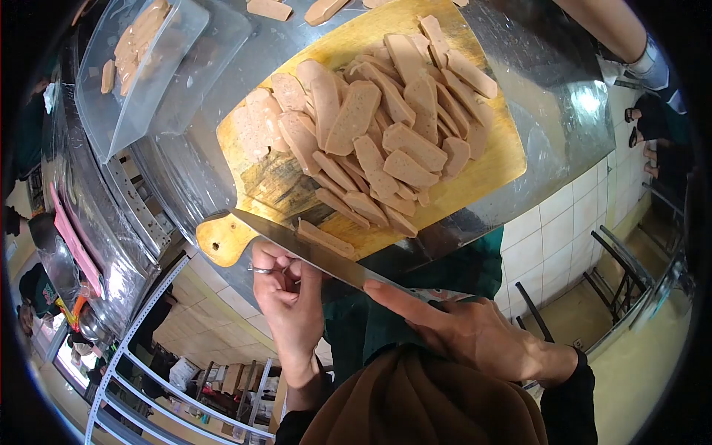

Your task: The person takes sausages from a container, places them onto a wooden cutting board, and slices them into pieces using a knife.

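Note:
A heap of pale brown slices [352, 115] lies on the yellow wooden board [486, 178]. One slice [325, 239] rests apart near the board's front edge. My right hand [467, 326] holds a long knife [304, 254], its index finger stretched along the blade; the handle is mostly hidden by the hand. The blade points left, toward the board's round handle [225, 239]. My left hand [289, 297], with a ring on one finger, has its fingers curled at the near edge of the blade; whether anything is between them is hidden.
A clear plastic container [141, 111] with more pieces stands at the upper left on the metal table [196, 167]. Further slices [269, 9] lie beyond the board. Another person's arm [612, 26] reaches in at the upper right. A metal rack [141, 371] stands lower left.

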The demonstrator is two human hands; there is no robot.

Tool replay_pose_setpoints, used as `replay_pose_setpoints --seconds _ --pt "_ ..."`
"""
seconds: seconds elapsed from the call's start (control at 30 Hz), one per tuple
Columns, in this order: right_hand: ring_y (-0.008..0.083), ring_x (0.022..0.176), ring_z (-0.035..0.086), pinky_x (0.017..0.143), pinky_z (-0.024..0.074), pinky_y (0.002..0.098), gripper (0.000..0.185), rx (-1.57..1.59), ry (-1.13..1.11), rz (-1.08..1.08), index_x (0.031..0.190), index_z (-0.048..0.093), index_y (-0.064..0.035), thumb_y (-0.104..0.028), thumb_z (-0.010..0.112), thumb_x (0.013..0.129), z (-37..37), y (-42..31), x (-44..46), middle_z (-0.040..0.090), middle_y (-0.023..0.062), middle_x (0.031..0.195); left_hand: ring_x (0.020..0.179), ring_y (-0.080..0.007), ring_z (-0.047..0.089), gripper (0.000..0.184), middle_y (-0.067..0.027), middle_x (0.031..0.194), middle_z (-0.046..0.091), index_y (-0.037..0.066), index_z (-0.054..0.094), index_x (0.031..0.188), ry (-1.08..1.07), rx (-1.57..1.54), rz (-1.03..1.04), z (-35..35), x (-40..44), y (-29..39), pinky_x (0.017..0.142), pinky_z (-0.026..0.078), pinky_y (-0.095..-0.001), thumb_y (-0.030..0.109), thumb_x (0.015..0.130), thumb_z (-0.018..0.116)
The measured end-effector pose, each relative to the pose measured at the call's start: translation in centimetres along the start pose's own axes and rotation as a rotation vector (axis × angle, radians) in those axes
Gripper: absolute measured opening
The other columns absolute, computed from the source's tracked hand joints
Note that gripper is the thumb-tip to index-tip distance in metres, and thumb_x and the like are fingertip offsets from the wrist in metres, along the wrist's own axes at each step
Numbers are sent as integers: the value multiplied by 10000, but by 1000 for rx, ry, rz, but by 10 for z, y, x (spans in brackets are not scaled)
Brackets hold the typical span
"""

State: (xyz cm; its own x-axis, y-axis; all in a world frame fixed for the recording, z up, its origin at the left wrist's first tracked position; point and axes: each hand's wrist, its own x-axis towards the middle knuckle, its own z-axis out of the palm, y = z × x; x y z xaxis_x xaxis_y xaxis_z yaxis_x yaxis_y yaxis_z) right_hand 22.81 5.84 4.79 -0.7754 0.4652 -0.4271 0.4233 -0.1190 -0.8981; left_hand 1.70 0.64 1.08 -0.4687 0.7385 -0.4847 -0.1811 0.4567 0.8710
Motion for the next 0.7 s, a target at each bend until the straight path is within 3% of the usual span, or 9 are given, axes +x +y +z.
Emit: replay_pose_setpoints --seconds 0.17,0.37,0.7 --pt "367 600 663 555 570 423 761 6 -157 165 1572 152 -279 -91 541 945 -14 -10 14 670 206 744 808 -90 651 222 -41 926 570 48 402 992 -13 -49 29 1 1 -3 720 570 -236 -109 934 547" --pt "382 585 660 548 562 456 754 -122 -89 121 1569 160 -267 -89 542 944 -8 -8 -3 637 217 671 828 -111 657 158 -63 948 584 18 436 1027 -44 -2 71 3 -1 0 733 583 -258 -67 958 551" --pt "372 523 634 524 542 463 768 -48 -108 125 1569 175 -239 -56 553 926 -9 -11 29 608 172 590 835 -115 654 156 -58 949 563 10 428 1025 -6 -18 10 4 0 1 731 585 -261 -65 957 547"
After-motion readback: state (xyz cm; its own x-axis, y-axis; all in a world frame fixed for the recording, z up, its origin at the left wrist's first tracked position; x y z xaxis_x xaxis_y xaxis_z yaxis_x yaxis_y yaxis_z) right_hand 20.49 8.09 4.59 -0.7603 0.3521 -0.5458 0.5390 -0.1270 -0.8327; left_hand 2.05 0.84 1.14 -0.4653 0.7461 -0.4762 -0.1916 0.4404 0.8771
